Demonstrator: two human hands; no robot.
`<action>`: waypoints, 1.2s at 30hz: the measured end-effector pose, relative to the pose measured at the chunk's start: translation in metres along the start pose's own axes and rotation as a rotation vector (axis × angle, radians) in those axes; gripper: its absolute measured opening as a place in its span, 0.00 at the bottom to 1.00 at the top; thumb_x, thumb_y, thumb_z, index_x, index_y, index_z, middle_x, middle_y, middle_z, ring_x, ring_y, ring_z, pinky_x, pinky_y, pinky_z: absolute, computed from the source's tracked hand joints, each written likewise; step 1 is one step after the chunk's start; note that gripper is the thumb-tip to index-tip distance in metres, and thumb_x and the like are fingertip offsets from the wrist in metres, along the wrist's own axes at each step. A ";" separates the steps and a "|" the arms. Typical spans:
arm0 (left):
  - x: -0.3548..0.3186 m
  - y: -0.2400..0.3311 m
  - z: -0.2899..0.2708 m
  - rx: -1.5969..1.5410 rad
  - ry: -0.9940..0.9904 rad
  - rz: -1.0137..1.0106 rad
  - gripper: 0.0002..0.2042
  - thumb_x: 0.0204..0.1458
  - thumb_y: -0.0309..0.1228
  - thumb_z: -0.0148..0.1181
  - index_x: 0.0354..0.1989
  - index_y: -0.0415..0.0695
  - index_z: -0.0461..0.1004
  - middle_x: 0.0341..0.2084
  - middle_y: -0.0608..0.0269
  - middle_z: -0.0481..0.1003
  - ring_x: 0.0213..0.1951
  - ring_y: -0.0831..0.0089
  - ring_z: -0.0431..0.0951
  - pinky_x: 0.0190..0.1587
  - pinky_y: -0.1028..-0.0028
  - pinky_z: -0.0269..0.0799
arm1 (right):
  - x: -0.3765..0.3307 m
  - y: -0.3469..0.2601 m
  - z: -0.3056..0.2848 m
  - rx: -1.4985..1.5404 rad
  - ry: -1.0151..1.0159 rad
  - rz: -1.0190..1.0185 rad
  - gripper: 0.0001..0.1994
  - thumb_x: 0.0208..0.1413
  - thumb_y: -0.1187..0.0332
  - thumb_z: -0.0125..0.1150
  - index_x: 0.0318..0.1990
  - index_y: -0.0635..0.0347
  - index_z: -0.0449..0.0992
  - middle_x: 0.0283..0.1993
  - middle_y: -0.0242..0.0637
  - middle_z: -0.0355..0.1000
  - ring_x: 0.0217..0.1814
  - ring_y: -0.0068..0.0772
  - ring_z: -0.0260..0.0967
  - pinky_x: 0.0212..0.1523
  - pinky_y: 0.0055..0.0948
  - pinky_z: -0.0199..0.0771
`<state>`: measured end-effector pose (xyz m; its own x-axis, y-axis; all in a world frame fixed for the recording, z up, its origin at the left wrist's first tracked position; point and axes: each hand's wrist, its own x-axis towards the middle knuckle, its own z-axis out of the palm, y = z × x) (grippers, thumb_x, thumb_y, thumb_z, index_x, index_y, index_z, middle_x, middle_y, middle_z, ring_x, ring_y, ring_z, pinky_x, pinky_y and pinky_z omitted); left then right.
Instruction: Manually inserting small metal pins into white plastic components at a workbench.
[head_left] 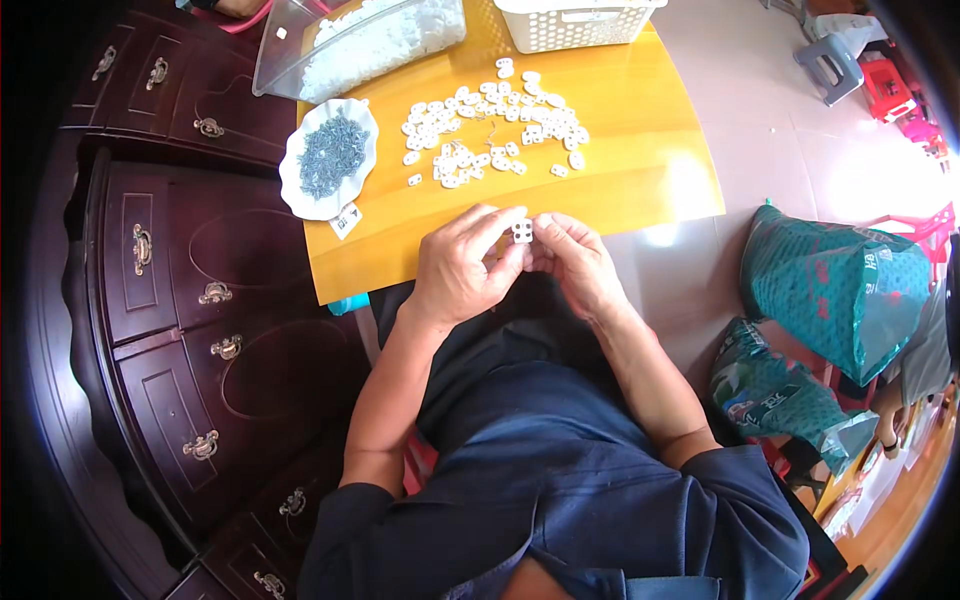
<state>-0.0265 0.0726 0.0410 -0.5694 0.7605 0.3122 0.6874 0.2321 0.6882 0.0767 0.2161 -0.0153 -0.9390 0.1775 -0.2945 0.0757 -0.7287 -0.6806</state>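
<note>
Both hands, left hand point(462, 268) and right hand point(572, 262), are pinching one small white plastic piece point(522, 232) together above the surface point(640, 130) edge.

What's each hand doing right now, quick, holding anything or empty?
Left hand: closed, fingers pinching the small white plastic piece.
Right hand: closed, fingertips on the same white piece from the other side.

Dark carved wooden cabinet point(170, 330) with brass handles left; glossy yellow desk point(640, 170); pale tiled floor point(790, 150), sunlit; grey stool point(835, 60).
</note>
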 end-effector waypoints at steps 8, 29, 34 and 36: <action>0.000 0.000 0.003 -0.007 -0.009 0.001 0.16 0.48 0.21 0.68 0.47 0.38 0.78 0.34 0.57 0.78 0.25 0.71 0.78 0.28 0.73 0.75 | -0.002 0.003 0.004 -0.227 0.059 -0.162 0.13 0.69 0.62 0.55 0.40 0.63 0.80 0.32 0.27 0.76 0.33 0.15 0.68 0.38 0.19 0.70; 0.002 -0.004 -0.005 -0.208 -0.163 -0.146 0.13 0.54 0.20 0.64 0.49 0.33 0.77 0.31 0.60 0.77 0.25 0.78 0.79 0.28 0.80 0.73 | -0.006 -0.001 0.009 -0.173 0.044 -0.137 0.11 0.68 0.63 0.56 0.40 0.62 0.79 0.33 0.28 0.76 0.35 0.17 0.71 0.40 0.20 0.71; 0.001 0.000 -0.001 -0.223 -0.116 -0.159 0.13 0.54 0.20 0.65 0.48 0.34 0.77 0.31 0.62 0.77 0.26 0.79 0.79 0.29 0.80 0.74 | -0.007 -0.002 0.013 -0.176 0.077 -0.149 0.11 0.68 0.64 0.56 0.40 0.62 0.79 0.33 0.28 0.76 0.35 0.17 0.70 0.41 0.20 0.71; -0.002 -0.005 0.003 -0.278 -0.070 -0.157 0.15 0.50 0.19 0.68 0.48 0.38 0.78 0.30 0.64 0.76 0.23 0.81 0.74 0.26 0.79 0.70 | -0.007 -0.001 0.011 -0.168 0.074 -0.151 0.11 0.67 0.64 0.56 0.39 0.62 0.79 0.33 0.28 0.75 0.35 0.17 0.70 0.41 0.20 0.71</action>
<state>-0.0273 0.0718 0.0345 -0.6194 0.7709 0.1486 0.4383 0.1826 0.8801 0.0791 0.2080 -0.0053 -0.9172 0.3291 -0.2247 -0.0036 -0.5708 -0.8211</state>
